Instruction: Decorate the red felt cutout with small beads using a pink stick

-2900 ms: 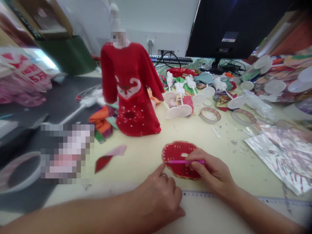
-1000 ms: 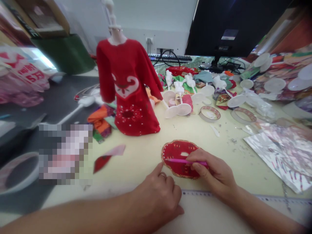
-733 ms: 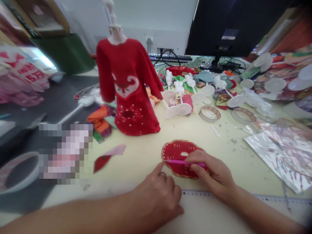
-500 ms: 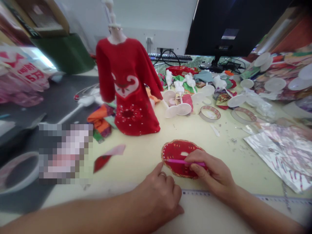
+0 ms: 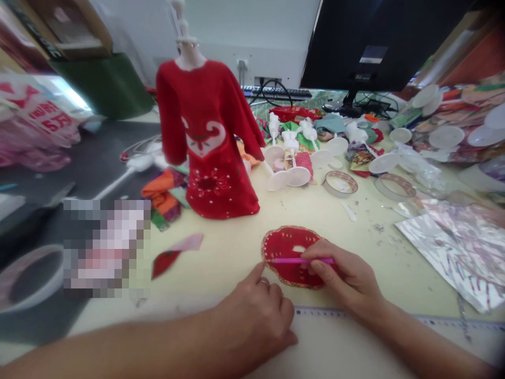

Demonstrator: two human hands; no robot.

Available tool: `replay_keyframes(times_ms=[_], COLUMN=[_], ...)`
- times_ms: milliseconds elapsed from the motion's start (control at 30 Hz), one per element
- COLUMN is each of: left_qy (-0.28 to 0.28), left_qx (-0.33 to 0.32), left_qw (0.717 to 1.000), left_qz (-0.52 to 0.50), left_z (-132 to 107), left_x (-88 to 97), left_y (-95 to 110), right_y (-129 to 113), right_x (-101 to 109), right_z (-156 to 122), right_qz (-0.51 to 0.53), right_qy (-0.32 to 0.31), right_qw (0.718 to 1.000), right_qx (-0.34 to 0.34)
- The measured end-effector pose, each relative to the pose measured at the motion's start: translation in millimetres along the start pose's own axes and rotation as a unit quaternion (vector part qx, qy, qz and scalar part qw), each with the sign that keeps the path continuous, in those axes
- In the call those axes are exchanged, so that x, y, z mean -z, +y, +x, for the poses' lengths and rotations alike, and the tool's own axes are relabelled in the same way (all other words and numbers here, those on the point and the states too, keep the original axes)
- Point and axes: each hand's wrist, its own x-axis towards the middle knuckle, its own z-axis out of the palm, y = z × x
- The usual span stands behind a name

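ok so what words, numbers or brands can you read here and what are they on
"5", apparently followed by "万": pink-and-white plastic bag; characters above blurred.
Box: letters too blurred to read.
Ruler: numbers too small to read.
Tape rolls: red print, too blurred.
Monitor label: too small to read.
Pink pen-like tool: none readable.

Pink pen [image 5: 290, 260] over red cloth [image 5: 286, 240]

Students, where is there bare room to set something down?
Bare pale tabletop: between the red-and-pink scrap and gold-edged red oval fabric; between that fabric and the middle grey tape roll. Crowded: the back (white plastic figures) and right (shiny silver sheeting).
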Motion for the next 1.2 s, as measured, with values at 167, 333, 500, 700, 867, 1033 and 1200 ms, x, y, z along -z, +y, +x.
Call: replay_keyframes(times_ms=[167,333,500,700,867,1033,1200], left_qy=[-0.008,-0.001,0.004,0.006,0.006,0.014,0.013], left_qx=[0.001,0.005,0.002,0.007,0.005,0.004,0.003], left_qw=[1.0,1.0,1.0,1.0,1.0,1.0,1.0], left_qz=[0.002,0.004,0.001,0.004,0.002,-0.001,-0.014], left_z=[1.3,1.5,1.3,0.5,0.2,1.3,1.6], left_x=[0.3,0.5,-0.1,-1.0,-0.1,-1.1,-1.5], left_y=[-0.2,-0.8,-0.7,-0.3,-0.1,-1.1,-1.7], right_y=[0.2,1.8,3.5,3.1,3.5,3.6,3.1], right_x=[-0.9,-1.6,-1.7,-1.9,-2.1,-2.4,-2.5], right_z=[-0.2,-0.1,-1.1,-0.3,1.1,1.1,0.0], right_qz=[-0.013,-0.02,-0.013,-0.041,-0.062,-0.057,-0.048], right_qy=[0.003,0.014,0.022,0.047,0.061,0.058,0.053], right_qw=[1.0,0.999,0.999,0.998,0.996,0.996,0.997], right_qx=[-0.012,-0.02,-0.026,-0.027,-0.023,-0.029,-0.035])
